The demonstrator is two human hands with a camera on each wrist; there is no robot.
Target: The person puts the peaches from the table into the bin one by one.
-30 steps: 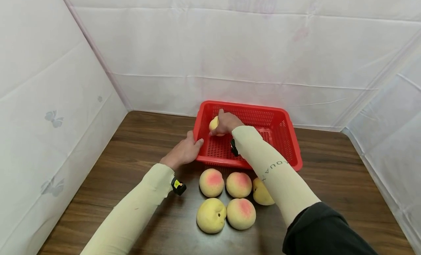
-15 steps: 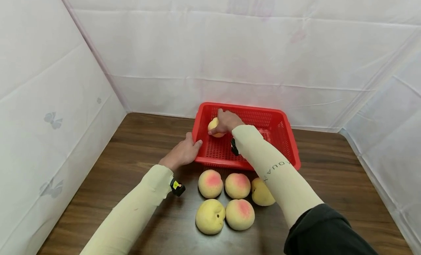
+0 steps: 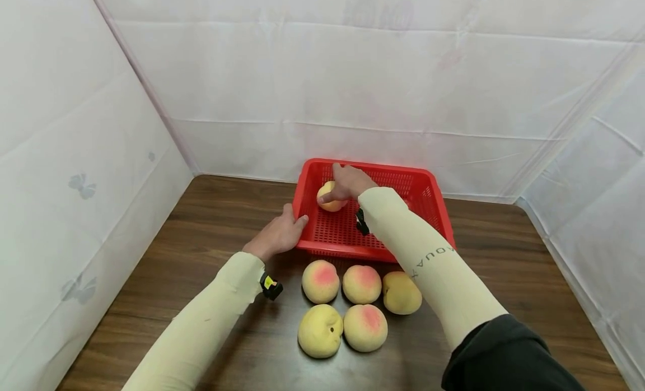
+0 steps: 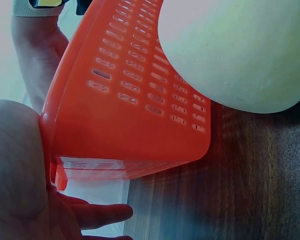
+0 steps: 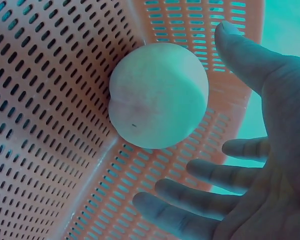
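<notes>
Five peaches [image 3: 344, 308] lie on the table just in front of the red basket [image 3: 433, 212]. The left hand [image 3: 279, 232] steadies the basket's left rim, fingers relaxed. The right hand [image 5: 250, 165] hangs spread above the peach [image 5: 157, 95] in the basket's far-left corner; a straight lift clear of the wall would avoid rolling it.

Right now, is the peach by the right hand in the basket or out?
In. The peach lies on the slotted floor of the red basket at a wall corner; the right hand is open beside it, fingers spread, not gripping.
</notes>
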